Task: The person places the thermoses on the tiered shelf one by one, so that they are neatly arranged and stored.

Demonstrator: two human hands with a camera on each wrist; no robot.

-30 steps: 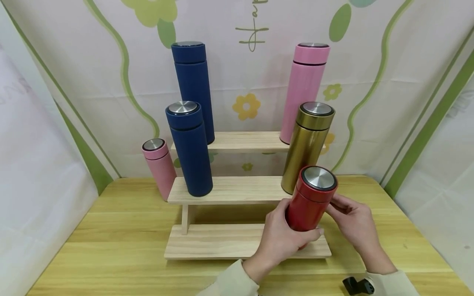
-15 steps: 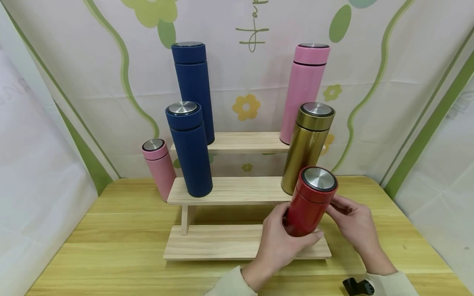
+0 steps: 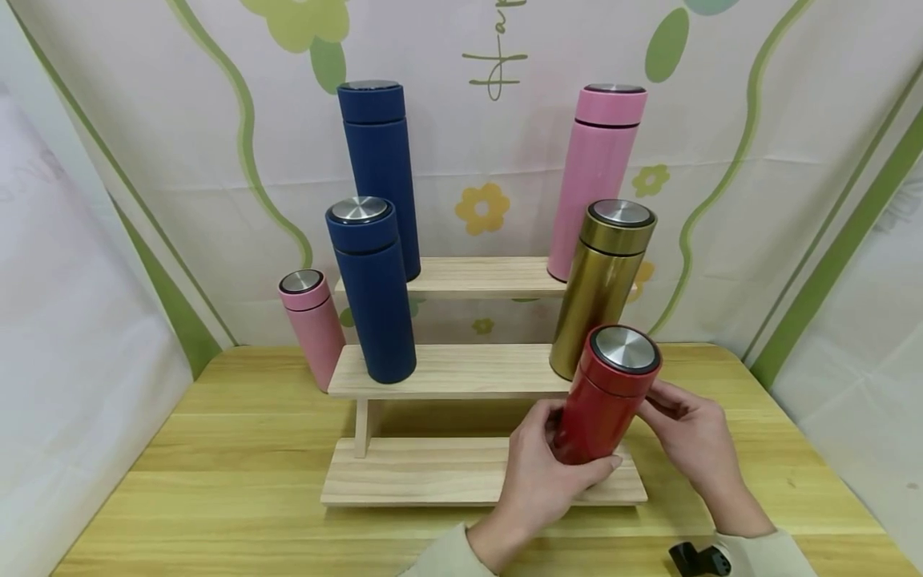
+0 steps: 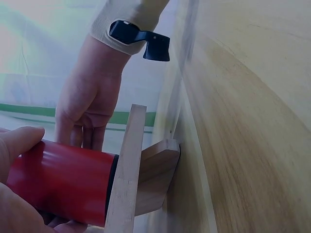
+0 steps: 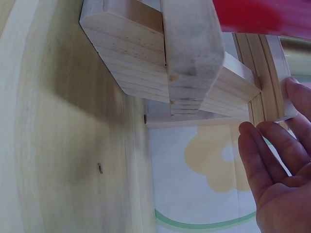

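My left hand (image 3: 537, 473) grips a red thermos bottle (image 3: 606, 409) with a silver lid, fingers round its body. The bottle's base is right at the bottom tier of a three-tier wooden display stand (image 3: 418, 473), as the left wrist view shows from the side. My right hand (image 3: 695, 441) is behind the bottle at the stand's right end. In the right wrist view its fingertips (image 5: 247, 128) lie about the end of the middle board. A gold thermos bottle (image 3: 602, 288) stands just behind the red one on the middle tier.
Two blue thermos bottles (image 3: 375, 296) stand on the left of the upper tiers, and a tall pink thermos bottle (image 3: 598, 184) on the top right. A short pink thermos bottle (image 3: 313, 336) stands on the table (image 3: 216, 465), left of the stand. A patterned cloth backdrop (image 3: 483, 144) hangs behind.
My left hand has shifted slightly down and left around the red thermos bottle, its thumb drawing back a little. The bottle and my right hand are nearly still.
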